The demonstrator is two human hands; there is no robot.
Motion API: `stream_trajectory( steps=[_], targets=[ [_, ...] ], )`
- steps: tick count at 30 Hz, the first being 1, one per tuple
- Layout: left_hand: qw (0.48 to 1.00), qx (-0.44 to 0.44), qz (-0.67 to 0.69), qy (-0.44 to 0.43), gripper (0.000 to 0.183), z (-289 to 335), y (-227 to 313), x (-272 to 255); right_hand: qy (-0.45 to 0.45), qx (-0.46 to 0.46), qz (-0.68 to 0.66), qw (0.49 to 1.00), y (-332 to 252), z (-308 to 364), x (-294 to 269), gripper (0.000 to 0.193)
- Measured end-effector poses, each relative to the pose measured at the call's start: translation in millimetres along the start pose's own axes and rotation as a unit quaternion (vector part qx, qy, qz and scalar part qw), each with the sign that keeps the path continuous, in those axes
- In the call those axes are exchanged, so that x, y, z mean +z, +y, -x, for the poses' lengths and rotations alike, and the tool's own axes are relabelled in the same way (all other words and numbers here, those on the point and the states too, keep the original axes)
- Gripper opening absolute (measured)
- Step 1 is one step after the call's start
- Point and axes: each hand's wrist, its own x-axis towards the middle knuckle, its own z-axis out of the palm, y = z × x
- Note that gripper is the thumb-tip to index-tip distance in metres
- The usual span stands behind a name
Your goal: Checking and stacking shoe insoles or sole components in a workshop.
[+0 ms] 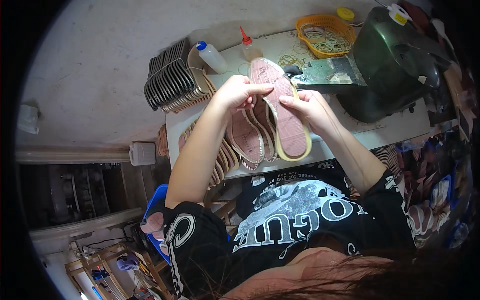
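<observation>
Right now, at the far left, a white jug point(143, 153) is standing beside the table, and lower down a blue container point(156, 196) is holding some pink pieces. Next along, a stack of dark soles point(169, 77) is standing on edge at the table's left end, with a thin band running across it. Closer to the body, a row of pink insoles point(217, 162) is leaning along the near edge, partly hiding behind the left forearm. A blue-capped bottle point(214, 60) is tilting just beyond it.

The left hand point(242, 95) is gripping the pink insole point(291, 125) by its left edge, below the toe; its thumb is pressing on the pink face while the other fingers are curling at the edge, their tips partly hidden. The insole is slanting between the 2 hands, its rounded toe pointing away past the grip and its pale-rimmed heel reaching back toward the body. More notched-edge insoles point(245, 135) are lying underneath, to its left. A red-tipped bottle point(251, 50) is standing just past the toe.

The right hand point(311, 110) is pinching the right edge near mid-length, thumb on the face, fingers going behind. Farther right, a yellow basket point(302, 27) is holding pale bands, and a dark green machine point(392, 65) is extending its arm toward the toe; whether they are touching, I cannot tell.
</observation>
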Motion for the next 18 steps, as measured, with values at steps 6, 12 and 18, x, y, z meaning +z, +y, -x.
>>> stream_trajectory(
  steps=[6, 12, 18],
  targets=[
    [0.999, 0.009, 0.025, 0.046, 0.038, -3, 3, 2, -0.106, 0.093, 0.068, 0.988, 10, 51, -9, 0.032],
    [0.998, 0.004, -0.001, 0.063, 0.04, -17, 7, -7, -0.046, 0.053, -0.054, 0.996, 24, 59, 9, 0.025],
    [0.997, -0.016, -0.071, 0.029, 0.054, -43, 12, -30, 0.023, -0.002, -0.131, 0.991, 19, 37, 27, 0.025]
  ],
)
